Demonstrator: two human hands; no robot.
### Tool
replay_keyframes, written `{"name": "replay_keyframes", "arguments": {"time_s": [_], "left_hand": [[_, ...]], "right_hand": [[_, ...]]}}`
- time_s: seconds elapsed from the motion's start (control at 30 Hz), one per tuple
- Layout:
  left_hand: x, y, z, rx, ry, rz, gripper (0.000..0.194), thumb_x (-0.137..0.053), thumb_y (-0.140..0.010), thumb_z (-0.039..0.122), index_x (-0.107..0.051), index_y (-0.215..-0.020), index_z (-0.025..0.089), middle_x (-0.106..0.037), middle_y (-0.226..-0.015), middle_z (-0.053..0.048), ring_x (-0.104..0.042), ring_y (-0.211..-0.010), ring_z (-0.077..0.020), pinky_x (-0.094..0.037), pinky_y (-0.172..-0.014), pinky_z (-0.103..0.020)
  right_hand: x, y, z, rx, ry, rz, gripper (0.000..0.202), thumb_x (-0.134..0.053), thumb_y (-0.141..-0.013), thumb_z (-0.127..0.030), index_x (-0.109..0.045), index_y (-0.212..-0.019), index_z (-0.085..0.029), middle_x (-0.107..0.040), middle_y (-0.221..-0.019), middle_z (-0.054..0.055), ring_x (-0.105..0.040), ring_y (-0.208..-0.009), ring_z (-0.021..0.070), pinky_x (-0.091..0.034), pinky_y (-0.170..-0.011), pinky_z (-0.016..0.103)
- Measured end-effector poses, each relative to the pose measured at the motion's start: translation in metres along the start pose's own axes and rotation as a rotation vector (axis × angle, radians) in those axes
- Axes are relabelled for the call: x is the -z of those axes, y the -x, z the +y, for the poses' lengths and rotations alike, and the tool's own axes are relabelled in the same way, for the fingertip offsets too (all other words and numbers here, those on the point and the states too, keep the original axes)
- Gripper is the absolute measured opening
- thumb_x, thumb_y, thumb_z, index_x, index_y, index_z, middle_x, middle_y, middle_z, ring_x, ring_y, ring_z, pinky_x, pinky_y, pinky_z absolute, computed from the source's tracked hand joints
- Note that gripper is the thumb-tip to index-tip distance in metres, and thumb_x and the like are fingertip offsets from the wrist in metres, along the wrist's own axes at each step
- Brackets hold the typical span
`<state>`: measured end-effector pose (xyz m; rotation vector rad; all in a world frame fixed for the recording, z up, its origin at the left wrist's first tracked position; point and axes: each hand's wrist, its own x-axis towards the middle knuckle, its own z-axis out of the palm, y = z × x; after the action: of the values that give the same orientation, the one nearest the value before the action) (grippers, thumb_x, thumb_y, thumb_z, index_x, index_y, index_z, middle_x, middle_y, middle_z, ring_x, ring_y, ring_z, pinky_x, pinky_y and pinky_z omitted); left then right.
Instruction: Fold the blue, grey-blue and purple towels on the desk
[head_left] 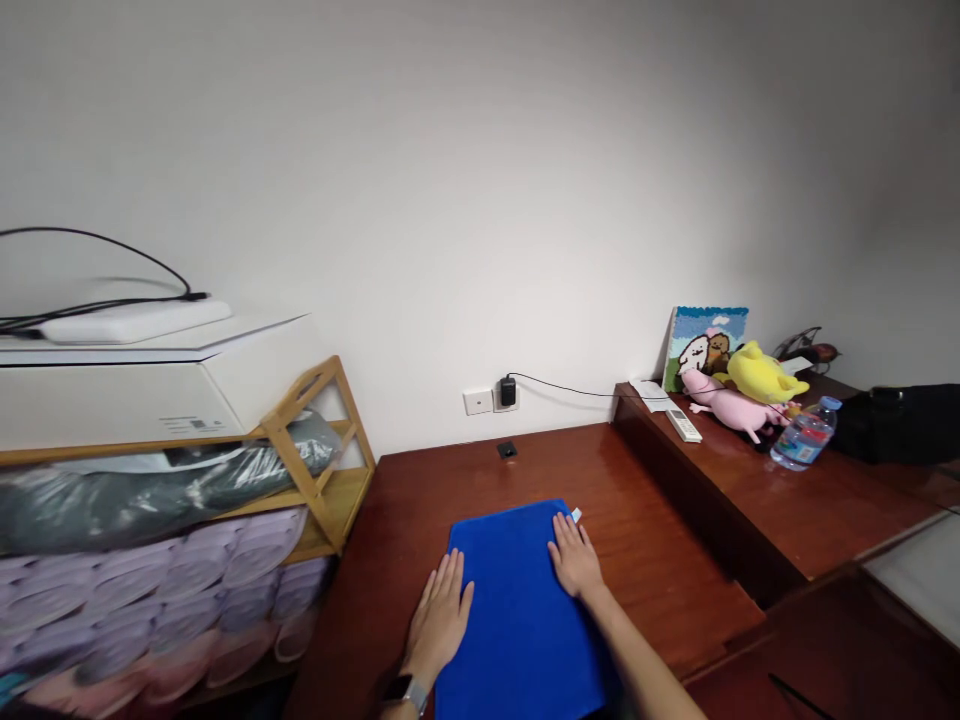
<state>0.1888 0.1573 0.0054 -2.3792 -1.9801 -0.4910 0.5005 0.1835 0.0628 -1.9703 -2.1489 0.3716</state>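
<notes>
A blue cloth [517, 610] lies spread flat on the reddish-brown wooden desk [405, 500], with a small white tag at its far right corner. My left hand [441, 612] rests flat along the cloth's left edge, fingers stretched out; a watch is on that wrist. Near the far right corner, my right hand [576, 558] lies flat on the cloth's right edge, fingers extended and thumb apart. Neither hand grasps anything. The cloth's near end runs out of the bottom of the view.
At left, a wooden rack [330, 480] holds purple and pink slippers [195, 570], a plastic-wrapped bundle and a white box [127, 400]. On the raised right surface stand a water bottle [806, 435], plush toys [731, 400], a remote [684, 425] and a picture [701, 345]. A charger [508, 390] is plugged in behind.
</notes>
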Motion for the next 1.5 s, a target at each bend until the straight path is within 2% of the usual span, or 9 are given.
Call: {"name": "replay_keyframes", "arguments": {"time_s": [0.1, 0.2, 0.37, 0.67, 0.97, 1.07, 1.27, 1.4, 1.5], "left_hand": [[0.018, 0.012, -0.003, 0.009, 0.001, 0.058, 0.067, -0.032, -0.106, 0.049, -0.038, -0.164, 0.016, -0.045, -0.167, -0.013, -0.041, -0.156, -0.0274, -0.035, -0.13, -0.051], [0.028, 0.03, 0.029, -0.039, 0.018, 0.163, 0.063, -0.032, -0.107, 0.045, -0.035, -0.166, 0.021, -0.042, -0.17, -0.009, -0.038, -0.158, -0.0255, -0.035, -0.13, -0.05], [0.026, 0.06, 0.077, -0.144, 0.019, -0.001, 0.061, -0.032, -0.107, 0.047, -0.044, -0.161, 0.022, -0.044, -0.169, -0.007, -0.04, -0.157, -0.0254, -0.036, -0.129, -0.049], [0.029, 0.095, 0.001, 0.029, -0.046, 0.056, 0.067, -0.033, -0.103, 0.049, -0.048, -0.159, 0.015, -0.051, -0.164, -0.012, -0.045, -0.154, -0.0306, -0.037, -0.128, -0.053], [0.0, 0.091, 0.111, -0.218, -0.079, 0.049, 0.059, -0.035, -0.102, 0.026, -0.048, -0.159, 0.02, -0.049, -0.166, -0.009, -0.044, -0.155, -0.0254, -0.037, -0.129, -0.048], [-0.01, 0.102, 0.092, -0.136, -0.109, 0.075, 0.059, -0.034, -0.105, 0.033, -0.043, -0.161, 0.02, -0.048, -0.165, -0.009, -0.044, -0.155, -0.0273, -0.038, -0.128, -0.051], [-0.003, 0.134, 0.032, -0.049, -0.105, 0.197, 0.065, -0.034, -0.107, 0.042, -0.029, -0.167, 0.019, -0.046, -0.166, -0.01, -0.047, -0.153, -0.0277, -0.042, -0.125, -0.052], [0.002, 0.138, 0.024, -0.096, -0.068, 0.22, 0.065, -0.034, -0.106, 0.039, -0.024, -0.169, 0.022, -0.051, -0.164, -0.009, -0.051, -0.15, -0.028, -0.044, -0.124, -0.054], [0.01, 0.111, 0.035, -0.119, -0.034, 0.211, 0.064, -0.035, -0.106, 0.039, -0.029, -0.168, 0.022, -0.048, -0.166, -0.009, -0.048, -0.153, -0.0275, -0.041, -0.126, -0.052]], "right_hand": [[0.014, 0.015, 0.008, -0.016, 0.002, 0.035, 0.061, -0.027, -0.111, -0.039, -0.033, -0.167, -0.015, -0.028, -0.173, 0.008, -0.021, -0.162, 0.0232, -0.019, -0.133, 0.045], [0.001, 0.044, -0.018, 0.142, -0.033, 0.149, 0.061, -0.025, -0.112, -0.04, -0.034, -0.167, -0.016, -0.029, -0.173, 0.006, -0.023, -0.162, 0.0218, -0.02, -0.134, 0.042], [-0.035, 0.094, -0.066, 0.306, -0.111, 0.121, 0.06, -0.024, -0.113, -0.045, -0.032, -0.168, -0.022, -0.032, -0.172, 0.003, -0.026, -0.162, 0.0206, -0.02, -0.134, 0.042], [0.013, 0.128, 0.016, -0.03, -0.023, -0.018, 0.064, -0.027, -0.111, -0.045, -0.03, -0.168, -0.017, -0.024, -0.174, 0.004, -0.02, -0.163, 0.0226, -0.016, -0.134, 0.045], [-0.038, 0.124, -0.074, 0.207, -0.12, 0.134, 0.059, -0.024, -0.112, -0.036, -0.034, -0.167, -0.019, -0.03, -0.173, 0.004, -0.024, -0.162, 0.0219, -0.022, -0.133, 0.043], [-0.047, 0.122, -0.068, 0.195, -0.112, 0.138, 0.059, -0.03, -0.111, -0.04, -0.035, -0.167, -0.02, -0.033, -0.171, 0.004, -0.027, -0.161, 0.0237, -0.021, -0.134, 0.046], [-0.02, 0.134, 0.007, -0.053, -0.015, 0.07, 0.063, -0.029, -0.11, -0.045, -0.032, -0.168, -0.019, -0.026, -0.173, 0.004, -0.024, -0.162, 0.0246, -0.02, -0.133, 0.048], [-0.011, 0.141, 0.031, -0.109, 0.015, 0.058, 0.066, -0.025, -0.11, -0.048, -0.031, -0.168, -0.016, -0.025, -0.173, 0.004, -0.022, -0.162, 0.0239, -0.019, -0.134, 0.046], [-0.008, 0.125, 0.016, -0.078, 0.009, 0.112, 0.065, -0.022, -0.111, -0.046, -0.032, -0.168, -0.015, -0.025, -0.174, 0.004, -0.02, -0.163, 0.0239, -0.018, -0.134, 0.045]]}}
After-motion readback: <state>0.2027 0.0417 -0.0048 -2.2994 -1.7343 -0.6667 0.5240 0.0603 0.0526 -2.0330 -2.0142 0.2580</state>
